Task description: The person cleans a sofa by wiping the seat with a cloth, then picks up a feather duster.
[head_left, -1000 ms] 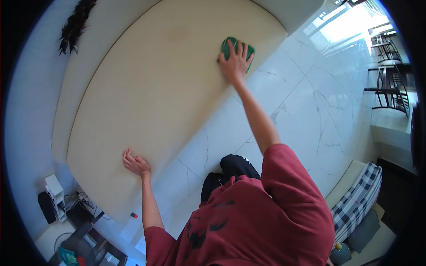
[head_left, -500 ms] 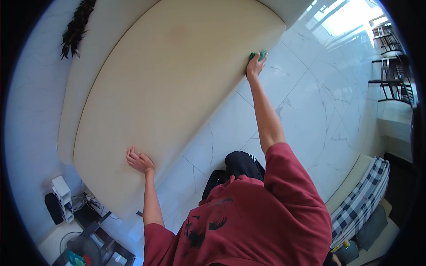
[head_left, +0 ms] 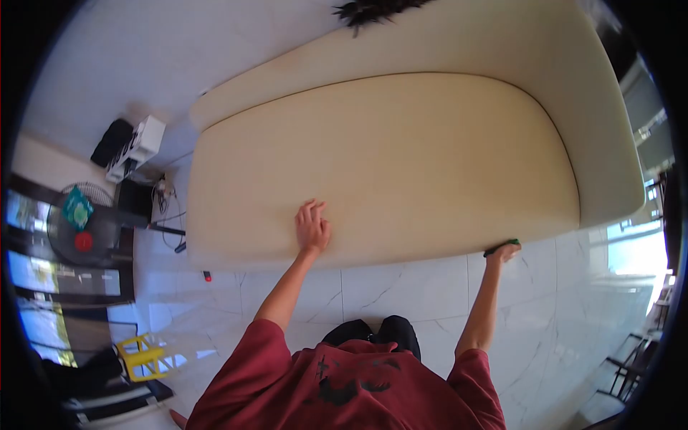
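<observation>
A cream sofa (head_left: 387, 154) with a smooth, wide seat lies across the head view. My left hand (head_left: 313, 228) rests on the seat near its front edge, fingers apart and slightly bent, holding nothing. At the right end of that front edge, my right hand (head_left: 509, 251) grips a green cloth (head_left: 493, 251) against the sofa's side. Most of the cloth is hidden by the hand and the edge.
Dark feathers (head_left: 376, 11) hang over the backrest. Cables (head_left: 163, 193) and a white shelf unit (head_left: 145, 140) stand left of the sofa. A yellow stool (head_left: 142, 357) is at lower left, dark chairs (head_left: 627, 365) at lower right. Marble-look tiles (head_left: 401, 290) cover the floor.
My view has turned, so the sofa now lies level and its right backrest shows. My right hand still holds the green cloth at the front edge; my left hand stays on the seat.
</observation>
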Motion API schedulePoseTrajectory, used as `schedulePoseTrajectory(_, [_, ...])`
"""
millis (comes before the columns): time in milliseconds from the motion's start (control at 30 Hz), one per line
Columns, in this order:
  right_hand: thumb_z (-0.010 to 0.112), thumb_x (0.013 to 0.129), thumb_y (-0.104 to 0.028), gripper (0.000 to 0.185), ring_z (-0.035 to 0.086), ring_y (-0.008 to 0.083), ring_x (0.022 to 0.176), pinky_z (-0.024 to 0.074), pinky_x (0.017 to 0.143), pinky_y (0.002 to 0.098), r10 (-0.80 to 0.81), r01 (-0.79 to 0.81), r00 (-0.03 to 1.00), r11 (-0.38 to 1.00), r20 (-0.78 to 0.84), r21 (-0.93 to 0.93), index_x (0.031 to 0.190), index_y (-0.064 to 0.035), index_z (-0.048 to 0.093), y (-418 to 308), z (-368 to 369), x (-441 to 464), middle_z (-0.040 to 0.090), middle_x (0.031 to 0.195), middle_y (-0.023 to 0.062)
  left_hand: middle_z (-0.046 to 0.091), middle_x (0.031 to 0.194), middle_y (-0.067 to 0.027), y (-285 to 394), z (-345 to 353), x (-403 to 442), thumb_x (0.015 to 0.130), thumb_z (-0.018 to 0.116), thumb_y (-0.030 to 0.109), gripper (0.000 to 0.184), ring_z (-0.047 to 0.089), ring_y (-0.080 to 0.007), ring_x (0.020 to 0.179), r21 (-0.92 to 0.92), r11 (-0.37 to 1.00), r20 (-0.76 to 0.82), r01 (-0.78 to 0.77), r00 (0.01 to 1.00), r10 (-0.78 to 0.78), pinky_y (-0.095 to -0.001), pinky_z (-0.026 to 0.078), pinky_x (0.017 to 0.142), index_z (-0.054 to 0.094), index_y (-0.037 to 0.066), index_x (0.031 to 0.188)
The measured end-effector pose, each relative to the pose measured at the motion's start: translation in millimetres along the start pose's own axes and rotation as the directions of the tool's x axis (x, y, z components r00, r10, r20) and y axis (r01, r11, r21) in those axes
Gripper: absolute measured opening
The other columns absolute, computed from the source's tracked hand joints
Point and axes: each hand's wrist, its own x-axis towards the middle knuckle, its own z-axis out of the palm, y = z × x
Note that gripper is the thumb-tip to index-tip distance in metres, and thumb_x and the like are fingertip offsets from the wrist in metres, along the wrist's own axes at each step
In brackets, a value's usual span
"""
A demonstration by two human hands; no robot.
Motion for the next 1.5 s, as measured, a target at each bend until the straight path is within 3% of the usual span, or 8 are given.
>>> schedulePoseTrajectory(100, [0.036, 0.091, -0.054, 0.072, 0.053, 0.0409, 0.108, 0.0454, 0.086, 0.0527, -0.203, 0.153, 0.973, 0.926, -0.113, -0.345, 0.141, -0.0018, 0.034, -21.1, 17.0, -66.8, 0.048, 0.128, 0.0274, 0.049, 0.125, -0.0135, 5.8, -1.9, -0.5, 0.078, 0.049, 0.011, 0.041, 0.042, -0.0315, 0.124, -0.028, 0.999, 0.014, 0.017, 1.0, -0.016, -0.0462, 0.033, 0.101, 0.055, 0.009, 0.118])
schedulePoseTrajectory(267, [0.04, 0.094, -0.057, 0.074, 0.022, 0.0467, 0.136, 0.0308, 0.104, 0.0558, -0.5, 0.54, 0.834, 0.648, 0.235, -0.537, 0.15, -0.014, 0.021, 38.1, 16.2, -195.8, 0.018, 0.148, 0.0305, 0.049, 0.125, -0.0139, 1.8, -0.2, 1.1, 0.078, 0.052, 0.014, 0.041, 0.042, -0.0327, 0.123, -0.052, 0.999, 0.029, 0.005, 1.0, -0.003, -0.0469, 0.034, 0.102, 0.053, 0.011, 0.119])
schedulePoseTrajectory(333, [0.038, 0.096, -0.056, 0.066, 0.02, 0.0467, 0.137, 0.0254, 0.106, 0.0592, -0.641, 0.783, 0.605, 0.368, 0.473, -0.502, 0.149, -0.0199, 0.027, 47.5, 8.7, -207.5, 0.015, 0.151, 0.0272, 0.049, 0.125, -0.0139, 3.7, -0.1, 1.1, 0.079, 0.052, 0.014, 0.041, 0.042, -0.0329, 0.123, -0.069, 0.997, 0.029, 0.018, 0.999, -0.016, -0.047, 0.034, 0.102, 0.053, 0.011, 0.119])
schedulePoseTrajectory(667, [0.033, 0.096, -0.055, 0.056, 0.017, 0.0368, 0.143, 0.0163, 0.105, 0.0707, -0.479, 0.36, 0.865, 0.377, 0.153, -0.854, 0.145, -0.0273, 0.035, -33.7, 59.7, -115.3, 0.02, 0.155, 0.015, 0.048, 0.129, -0.0154, 12.2, 1.3, -2.2, 0.08, 0.054, 0.018, 0.042, 0.042, -0.035, 0.125, -0.149, 0.988, 0.018, 0.03, 0.999, -0.028, -0.0491, 0.032, 0.107, 0.052, 0.009, 0.121])
schedulePoseTrajectory(933, [0.052, 0.089, -0.037, 0.061, 0.023, 0.034, 0.142, 0.0116, 0.108, 0.0679, -0.501, 0.881, 0.344, -0.12, 0.794, -0.458, 0.144, -0.0174, 0.036, 31.2, 33.0, -221.3, 0.029, 0.152, 0.0135, 0.049, 0.129, -0.0163, 9.5, 1.3, -0.8, 0.081, 0.053, 0.018, 0.041, 0.043, -0.0343, 0.125, -0.161, 0.987, -0.013, 0.001, 1.0, -0.004, -0.0491, 0.032, 0.108, 0.054, 0.008, 0.12])
schedulePoseTrajectory(1167, [0.05, 0.091, -0.041, 0.058, 0.035, 0.0341, 0.135, 0.0159, 0.106, 0.0682, -0.462, 0.836, 0.415, -0.146, 0.784, -0.529, 0.14, -0.0129, 0.039, -32.7, 80.1, -130.1, 0.034, 0.148, 0.0149, 0.051, 0.127, -0.0177, 10.2, 0.0, -2.5, 0.081, 0.053, 0.019, 0.041, 0.044, -0.0336, 0.125, -0.151, 0.988, -0.008, -0.001, 1.0, 0.0, -0.0485, 0.032, 0.108, 0.054, 0.007, 0.12])
schedulePoseTrajectory(1300, [0.047, 0.092, -0.049, 0.063, 0.036, 0.0355, 0.133, 0.0189, 0.105, 0.0682, -0.387, 0.664, 0.642, -0.151, 0.662, -0.733, 0.142, -0.0129, 0.036, -46.6, 115.1, -129.7, 0.034, 0.145, 0.0208, 0.05, 0.127, -0.0163, 9.6, 0.5, -1.4, 0.081, 0.052, 0.019, 0.041, 0.044, -0.0322, 0.125, -0.123, 0.992, 0.004, 0.007, 1.0, -0.007, -0.048, 0.032, 0.108, 0.053, 0.008, 0.121])
schedulePoseTrajectory(1500, [0.055, 0.086, -0.04, 0.071, 0.027, 0.0346, 0.14, 0.0172, 0.11, 0.0628, -0.149, 0.917, 0.221, -0.306, 0.964, -0.257, 0.148, -0.0148, 0.031, -46.2, 82.9, -150.5, 0.031, 0.15, 0.0174, 0.05, 0.128, -0.0134, 5.3, 5.7, -4.0, 0.081, 0.052, 0.019, 0.042, 0.045, -0.0308, 0.125, -0.082, 0.996, 0.044, 0.014, 0.999, -0.011, -0.0472, 0.033, 0.108, 0.053, 0.011, 0.122])
